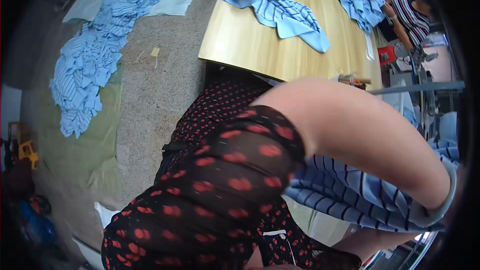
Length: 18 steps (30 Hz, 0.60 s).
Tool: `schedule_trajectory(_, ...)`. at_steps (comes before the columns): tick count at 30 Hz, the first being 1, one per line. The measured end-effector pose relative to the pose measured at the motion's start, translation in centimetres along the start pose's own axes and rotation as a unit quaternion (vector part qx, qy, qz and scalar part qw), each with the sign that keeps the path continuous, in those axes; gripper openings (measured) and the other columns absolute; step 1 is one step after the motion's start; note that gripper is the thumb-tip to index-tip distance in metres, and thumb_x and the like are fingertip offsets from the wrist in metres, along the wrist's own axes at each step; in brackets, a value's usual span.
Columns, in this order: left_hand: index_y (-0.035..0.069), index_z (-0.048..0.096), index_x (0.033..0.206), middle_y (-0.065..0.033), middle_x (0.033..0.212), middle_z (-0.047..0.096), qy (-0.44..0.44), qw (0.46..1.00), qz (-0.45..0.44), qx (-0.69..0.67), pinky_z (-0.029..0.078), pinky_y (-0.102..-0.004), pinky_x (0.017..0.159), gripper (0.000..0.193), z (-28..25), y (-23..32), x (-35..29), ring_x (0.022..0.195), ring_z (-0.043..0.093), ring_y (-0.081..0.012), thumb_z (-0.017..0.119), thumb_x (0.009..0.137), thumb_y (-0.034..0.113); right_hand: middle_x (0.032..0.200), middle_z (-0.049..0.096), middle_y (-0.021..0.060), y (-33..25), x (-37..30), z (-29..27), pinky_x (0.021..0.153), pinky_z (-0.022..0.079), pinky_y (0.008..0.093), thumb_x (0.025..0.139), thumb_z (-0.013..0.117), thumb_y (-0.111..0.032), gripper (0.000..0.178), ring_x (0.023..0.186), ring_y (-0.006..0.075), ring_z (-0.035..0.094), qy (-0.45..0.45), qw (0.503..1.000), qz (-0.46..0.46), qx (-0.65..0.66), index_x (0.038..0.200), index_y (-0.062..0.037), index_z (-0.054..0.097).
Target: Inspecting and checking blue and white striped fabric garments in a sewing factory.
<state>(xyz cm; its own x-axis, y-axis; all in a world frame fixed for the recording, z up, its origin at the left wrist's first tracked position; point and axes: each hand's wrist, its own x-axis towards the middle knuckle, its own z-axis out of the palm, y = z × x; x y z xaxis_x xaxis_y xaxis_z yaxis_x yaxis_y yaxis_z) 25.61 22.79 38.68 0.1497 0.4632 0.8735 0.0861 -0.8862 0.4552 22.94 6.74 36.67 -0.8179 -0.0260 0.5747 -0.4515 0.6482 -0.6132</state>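
Observation:
My left arm (370,130) reaches across to the right, its wrist by a blue garment (345,190) with dark stripes. A pale curved band (452,190) rings the wrist area; I cannot make out whether it is a bangle or a fabric edge. My left hand is hidden at the garment's right end. Below the cloth, my right forearm (380,240) runs toward the right edge, and the fingers of that hand are hidden too. The garment hangs in folds between the two arms.
Striped blue garments (285,10) lie on the wooden table (240,40) ahead, with another heap (360,0) at its far right. A long pile of blue pieces (90,65) covers sheets on the left floor. A person in a striped top (407,15) is at the far right.

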Motion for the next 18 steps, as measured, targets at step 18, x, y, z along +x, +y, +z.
schedule_trajectory(18,0.003,0.055,0.097,-0.0069,0.086,0.059,0.467,0.463,-0.753,-0.035,0.047,-0.0307,0.067,0.031,-29.5,15.3,-62.9,0.076,0.057,-0.0174,0.047,0.086,0.031,0.093,0.056,0.0164,33.6,2.7,18.8,0.076,0.044,0.0353,0.070,0.048,0.003,0.027,0.087,0.0320,0.055,-0.036,0.964,0.238,-0.109,0.095,-0.0050,0.057)
